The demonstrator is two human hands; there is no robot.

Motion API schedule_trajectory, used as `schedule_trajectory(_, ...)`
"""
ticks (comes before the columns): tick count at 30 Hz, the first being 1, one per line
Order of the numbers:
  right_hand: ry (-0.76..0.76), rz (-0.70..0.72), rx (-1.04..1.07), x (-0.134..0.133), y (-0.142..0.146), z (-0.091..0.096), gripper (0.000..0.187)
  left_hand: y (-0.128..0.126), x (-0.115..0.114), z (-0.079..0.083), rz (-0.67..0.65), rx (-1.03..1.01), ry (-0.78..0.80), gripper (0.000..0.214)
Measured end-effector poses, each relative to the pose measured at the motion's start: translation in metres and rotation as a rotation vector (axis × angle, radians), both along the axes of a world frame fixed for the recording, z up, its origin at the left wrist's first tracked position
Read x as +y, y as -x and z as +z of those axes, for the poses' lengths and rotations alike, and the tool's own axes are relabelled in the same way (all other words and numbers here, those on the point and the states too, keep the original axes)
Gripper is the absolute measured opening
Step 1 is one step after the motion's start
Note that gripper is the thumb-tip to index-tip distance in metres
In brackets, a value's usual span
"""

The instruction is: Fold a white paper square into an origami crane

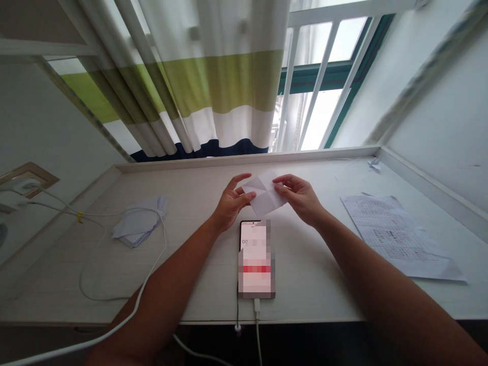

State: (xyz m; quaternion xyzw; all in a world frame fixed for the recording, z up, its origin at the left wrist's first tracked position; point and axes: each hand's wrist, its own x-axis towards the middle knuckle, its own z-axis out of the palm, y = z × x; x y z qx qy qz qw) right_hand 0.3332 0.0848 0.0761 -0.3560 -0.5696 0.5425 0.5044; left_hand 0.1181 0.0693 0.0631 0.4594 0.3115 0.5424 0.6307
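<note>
While two hands share one paper square (267, 197), it hangs just above the desk (202, 274), near the middle and beyond the phone. The square is white and thin, tilted, with creases crossing near its centre and a paler flap at its left corner. The left hand (230, 204) pinches that corner, thumb on top and index finger arched free of the sheet; the right hand (301, 196) grips the opposite edge between thumb and curled fingers.

Just below lies one phone (257, 254), face up and lit, its screen partly pixelated, with a white charging plug (256, 305) seated in its lower end. To the left is one loose stack of paper (139, 226), its sheets too overlapped to count, with a white cable (164, 231) looping across it and one yellow tie (79, 217) near the wall. To the right lie one sheet covered in writing (400, 236) and, in the far corner, one crumpled scrap (374, 164). One wall socket (49, 178) at far left holds a white plug (28, 186). Behind the desk hangs a striped curtain (224, 81), beside a barred window (324, 76).
</note>
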Motion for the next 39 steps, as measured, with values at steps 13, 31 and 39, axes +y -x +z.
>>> schedule_trajectory(13,0.033,0.092,-0.005,-0.003,-0.001,0.006,0.037,-0.004,0.003,-0.004,0.126,0.008,-0.016,0.034)
schedule_trajectory(31,-0.029,0.064,-0.048,-0.006,0.001,0.007,0.038,0.007,0.003,-0.002,0.087,0.327,-0.103,0.047)
schedule_trajectory(39,-0.065,0.069,-0.121,-0.005,0.001,0.003,0.040,0.004,0.001,-0.003,0.113,0.358,-0.135,0.045)
